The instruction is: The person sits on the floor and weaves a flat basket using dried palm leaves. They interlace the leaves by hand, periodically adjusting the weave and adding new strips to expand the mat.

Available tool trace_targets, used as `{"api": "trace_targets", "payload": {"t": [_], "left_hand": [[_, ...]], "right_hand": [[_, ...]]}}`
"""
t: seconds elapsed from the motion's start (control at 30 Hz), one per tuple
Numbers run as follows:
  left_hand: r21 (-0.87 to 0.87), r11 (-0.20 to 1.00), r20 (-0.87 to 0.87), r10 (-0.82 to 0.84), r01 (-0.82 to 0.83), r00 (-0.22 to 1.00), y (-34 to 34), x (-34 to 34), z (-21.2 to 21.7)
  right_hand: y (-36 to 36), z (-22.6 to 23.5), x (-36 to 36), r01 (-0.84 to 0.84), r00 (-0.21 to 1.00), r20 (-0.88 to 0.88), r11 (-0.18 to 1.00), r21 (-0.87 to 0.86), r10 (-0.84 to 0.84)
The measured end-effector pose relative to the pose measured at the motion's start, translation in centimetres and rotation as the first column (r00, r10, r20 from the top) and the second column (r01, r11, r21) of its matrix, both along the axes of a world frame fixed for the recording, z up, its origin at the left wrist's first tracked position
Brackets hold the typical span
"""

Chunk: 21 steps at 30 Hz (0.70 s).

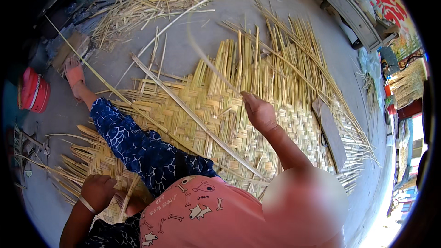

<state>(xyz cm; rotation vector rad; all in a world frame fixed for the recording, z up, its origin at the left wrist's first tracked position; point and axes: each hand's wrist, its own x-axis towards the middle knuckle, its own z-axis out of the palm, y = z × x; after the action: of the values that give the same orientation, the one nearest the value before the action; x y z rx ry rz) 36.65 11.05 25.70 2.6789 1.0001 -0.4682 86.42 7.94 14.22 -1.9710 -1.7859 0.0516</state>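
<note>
My right hand [259,112] pinches a bamboo strip [206,59] above the woven mat [211,105]; left hand [98,192] presses its corner, fingers together—I'd keep it taut.

A pale yellow bamboo strip [209,59], long, thin and motion-blurred, rises curving from the half-woven bamboo mat [220,110] that lies flat on the ground, its lower end pinched in the raised right hand [258,110] above the mat's middle, loose unwoven slats fanning beyond.
</note>
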Motion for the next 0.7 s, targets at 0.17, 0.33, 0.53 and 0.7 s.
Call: {"api": "trace_targets", "payload": {"t": [0.17, 0.33, 0.53, 0.7], "left_hand": [[-0.008, 0.997, 0.06, 0.082, -0.082, 0.995, -1.7, -3.9, -2.2], [-0.115, 0.982, 0.175, 0.17, -0.151, 0.97, -1.3, -3.1, -1.3], [-0.085, 0.993, 0.291, 0.107, -0.086, 0.951, 1.3, -1.1, -2.1], [-0.127, 0.962, 0.235, 0.266, -0.242, 0.935, -3.5, -4.4, 0.4]], "right_hand": [[3.5, 0.0, -2.9, -0.134, 0.971, 0.16, 0.958, -0.254, 0.178], [2.5, 1.1, -8.2, -0.344, 0.65, -0.746, 0.819, -0.459, -0.145], [4.9, 8.0, -12.2, -0.551, 0.652, -0.758, 0.699, -0.456, 0.019], [13.5, 21.9, -8.9, -0.132, 0.813, -0.529, 0.962, 0.239, 0.243]]}}
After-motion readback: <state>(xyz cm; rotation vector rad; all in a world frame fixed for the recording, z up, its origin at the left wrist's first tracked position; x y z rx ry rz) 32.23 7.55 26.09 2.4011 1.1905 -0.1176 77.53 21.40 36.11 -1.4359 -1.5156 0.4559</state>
